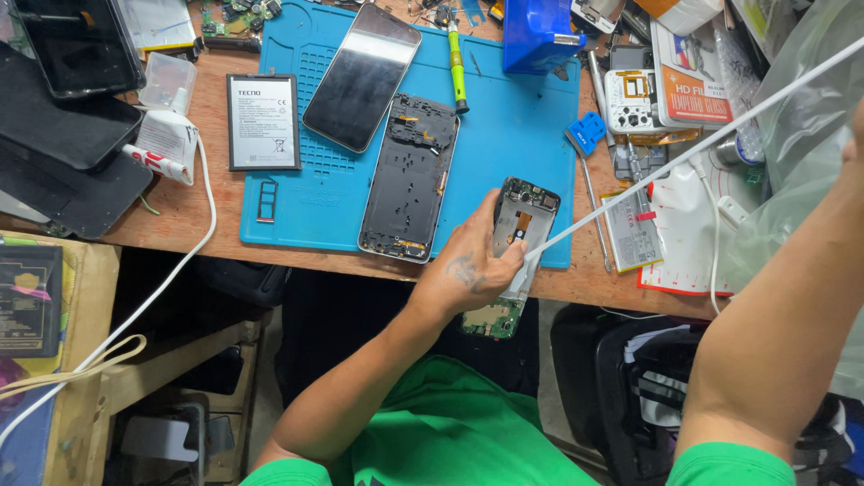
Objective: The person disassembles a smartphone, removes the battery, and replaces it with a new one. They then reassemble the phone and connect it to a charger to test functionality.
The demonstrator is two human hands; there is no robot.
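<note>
Over the front edge of the wooden workbench (207,117), seen from the head camera, the left hand (468,265) grips an opened phone body (515,252) with its circuit boards bare. The fingers (508,263) are clamped on the phone's middle, thumb lying along its left side and the other fingers wrapped across it, so the upper end with the camera housing stands clear above the hand and the green board at the lower end pokes out below it. The phone is tilted, its top over the corner of the blue repair mat (504,135) and its bottom hanging past the bench edge.

A taut white cable (684,153) runs from the phone, just beside the fingertips, up and to the right toward the right hand (855,135). That hand is cut off by the frame edge, so I cannot tell whether its fingers are closed or apart.

On the mat lie a dark phone frame (409,175), a glass screen panel (362,76) beside it, and a green-handled screwdriver (457,67). A flat battery (263,121) rests on the wood just left of the mat.
</note>
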